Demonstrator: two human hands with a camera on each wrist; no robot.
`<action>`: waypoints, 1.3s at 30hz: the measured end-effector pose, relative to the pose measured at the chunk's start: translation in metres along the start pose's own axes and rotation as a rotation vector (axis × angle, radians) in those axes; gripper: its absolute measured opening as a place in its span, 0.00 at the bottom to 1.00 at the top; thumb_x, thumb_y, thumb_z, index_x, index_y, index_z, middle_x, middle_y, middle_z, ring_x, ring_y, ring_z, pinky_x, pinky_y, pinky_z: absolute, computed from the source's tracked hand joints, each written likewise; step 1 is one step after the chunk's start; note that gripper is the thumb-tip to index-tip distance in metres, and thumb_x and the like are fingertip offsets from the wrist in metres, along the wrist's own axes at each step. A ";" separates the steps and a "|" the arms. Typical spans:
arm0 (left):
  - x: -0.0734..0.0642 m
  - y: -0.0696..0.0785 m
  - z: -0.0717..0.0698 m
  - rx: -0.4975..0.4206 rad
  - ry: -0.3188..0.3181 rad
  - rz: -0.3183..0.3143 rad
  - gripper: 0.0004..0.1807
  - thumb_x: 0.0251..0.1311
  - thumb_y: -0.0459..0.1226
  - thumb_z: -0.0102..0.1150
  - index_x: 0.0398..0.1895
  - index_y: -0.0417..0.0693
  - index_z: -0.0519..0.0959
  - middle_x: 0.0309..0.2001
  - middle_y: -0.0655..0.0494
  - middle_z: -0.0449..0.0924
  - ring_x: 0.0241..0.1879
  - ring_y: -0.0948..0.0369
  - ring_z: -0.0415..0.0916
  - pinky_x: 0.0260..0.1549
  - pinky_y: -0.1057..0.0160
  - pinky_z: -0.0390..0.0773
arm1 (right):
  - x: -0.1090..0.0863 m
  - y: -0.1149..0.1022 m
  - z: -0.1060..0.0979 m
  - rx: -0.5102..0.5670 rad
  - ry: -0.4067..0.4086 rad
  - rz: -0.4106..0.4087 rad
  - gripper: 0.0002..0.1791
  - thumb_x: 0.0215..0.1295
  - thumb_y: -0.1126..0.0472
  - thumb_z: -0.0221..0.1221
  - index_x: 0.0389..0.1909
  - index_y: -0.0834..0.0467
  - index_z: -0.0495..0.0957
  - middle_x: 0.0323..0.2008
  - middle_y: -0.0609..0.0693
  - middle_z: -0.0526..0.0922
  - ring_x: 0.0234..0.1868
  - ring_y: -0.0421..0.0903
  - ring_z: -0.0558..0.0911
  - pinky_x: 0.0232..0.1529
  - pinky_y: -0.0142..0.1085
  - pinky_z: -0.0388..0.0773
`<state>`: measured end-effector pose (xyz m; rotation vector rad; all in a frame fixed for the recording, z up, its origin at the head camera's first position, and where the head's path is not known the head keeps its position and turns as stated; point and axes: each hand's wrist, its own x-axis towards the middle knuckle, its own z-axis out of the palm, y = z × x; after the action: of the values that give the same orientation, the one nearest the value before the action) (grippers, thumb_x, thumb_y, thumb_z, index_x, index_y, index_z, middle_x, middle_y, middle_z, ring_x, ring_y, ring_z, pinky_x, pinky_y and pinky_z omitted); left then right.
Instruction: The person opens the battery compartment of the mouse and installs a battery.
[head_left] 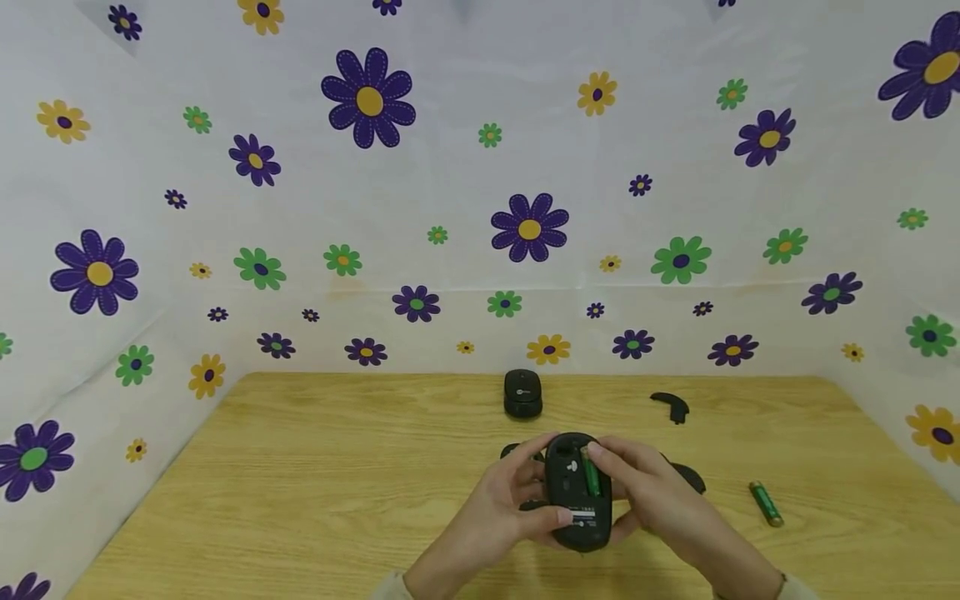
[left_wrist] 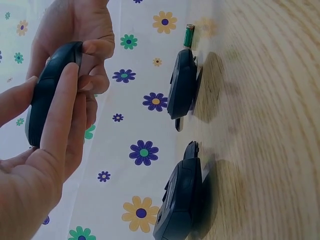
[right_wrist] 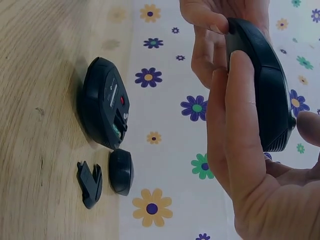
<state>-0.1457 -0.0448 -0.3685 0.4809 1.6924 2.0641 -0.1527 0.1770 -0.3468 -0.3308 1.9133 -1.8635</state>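
**Mouse [head_left: 572, 492] up in the air, underside on show**

Here we are above the bench [head_left: 337, 467], and the black mouse hangs between two hands, its underside facing our head view. We see a green battery [head_left: 592, 479] set lengthwise into that underside. The left hand [head_left: 491, 500] grips one side, thumb across the lower half, fingers wrapped behind. The right hand [head_left: 652, 487] grips the other side, its thumb touching the upper end of the battery, its fingers behind the mouse; how hard it presses, we cannot tell. Down on the bench we find a loose battery [head_left: 766, 504], lying to the right of the hands. Near the back edge sits a spare mouse [head_left: 522, 393], and to its right, a curved black piece [head_left: 670, 407]. From the right wrist we catch an upturned mouse [right_wrist: 101, 112] with a red button [right_wrist: 122, 100]. Behind it all, we have a flowered cloth [head_left: 442, 171].
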 end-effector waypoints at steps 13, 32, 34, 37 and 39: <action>-0.001 0.001 0.001 0.003 -0.010 0.003 0.40 0.60 0.23 0.63 0.76 0.48 0.65 0.52 0.45 0.78 0.52 0.53 0.78 0.37 0.56 0.88 | 0.001 0.003 0.001 0.016 -0.011 0.007 0.36 0.82 0.48 0.44 0.72 0.76 0.57 0.48 0.57 0.80 0.42 0.57 0.87 0.30 0.47 0.88; -0.001 0.002 0.001 0.027 -0.001 -0.009 0.39 0.61 0.22 0.63 0.76 0.49 0.65 0.52 0.46 0.78 0.51 0.53 0.79 0.37 0.56 0.88 | 0.000 0.005 0.003 0.011 -0.041 -0.039 0.32 0.83 0.53 0.40 0.71 0.77 0.55 0.52 0.60 0.75 0.43 0.55 0.84 0.29 0.47 0.88; -0.001 0.002 0.001 0.047 0.002 -0.006 0.39 0.61 0.23 0.63 0.76 0.49 0.65 0.52 0.46 0.79 0.50 0.54 0.80 0.38 0.57 0.88 | -0.001 0.005 0.003 0.006 -0.031 -0.036 0.33 0.83 0.53 0.40 0.72 0.77 0.53 0.56 0.65 0.73 0.44 0.55 0.84 0.29 0.48 0.88; -0.001 0.002 0.001 0.063 0.003 -0.003 0.39 0.62 0.23 0.63 0.76 0.49 0.65 0.52 0.46 0.79 0.50 0.54 0.80 0.38 0.58 0.88 | -0.002 0.004 0.004 -0.009 -0.014 -0.035 0.33 0.83 0.54 0.41 0.73 0.77 0.52 0.60 0.68 0.69 0.45 0.56 0.84 0.30 0.50 0.88; -0.001 0.002 0.001 0.062 0.001 -0.002 0.39 0.62 0.23 0.63 0.76 0.49 0.65 0.53 0.46 0.79 0.51 0.54 0.80 0.38 0.58 0.88 | -0.002 0.004 0.005 -0.013 -0.004 -0.038 0.33 0.83 0.54 0.42 0.73 0.77 0.52 0.61 0.69 0.69 0.45 0.56 0.84 0.30 0.51 0.88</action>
<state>-0.1444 -0.0450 -0.3668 0.4980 1.7611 2.0160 -0.1477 0.1742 -0.3503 -0.3776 1.9303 -1.8737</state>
